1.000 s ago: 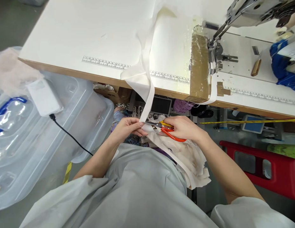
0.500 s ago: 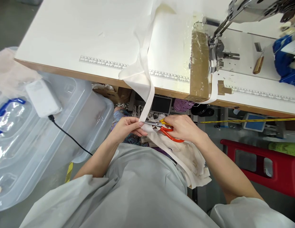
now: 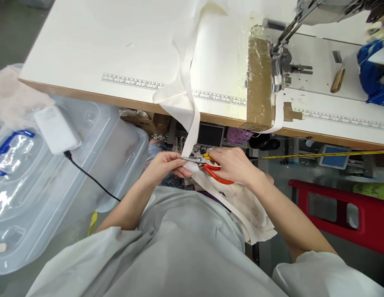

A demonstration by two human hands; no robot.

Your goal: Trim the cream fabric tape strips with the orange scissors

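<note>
Between the thumb and fingers of my left hand (image 3: pixel 167 166) is pinched a white fabric strip (image 3: pixel 194 132), which hangs down over the table's front edge. My right hand (image 3: pixel 233 164) grips a pair of scissors (image 3: pixel 217 175) with red and yellow handles. The scissor blades lie across the strip, their tips right by my left fingertips. Below the blades, the strip runs on over my lap toward a bunch of cream fabric (image 3: pixel 252 216). My right hand hides part of the handles.
The white table (image 3: pixel 111 37) has ruler markings near its edge. A sewing machine (image 3: pixel 285 62) stands at the right, near a wooden-handled tool (image 3: pixel 338 79). A clear plastic bin (image 3: pixel 96 165) with a white power bank (image 3: pixel 57 128) is at left, a red stool (image 3: pixel 365 218) at right.
The scissors and my right hand have moved slightly left, and the blades look more closed across the strip. My left hand has stayed in place.
</note>
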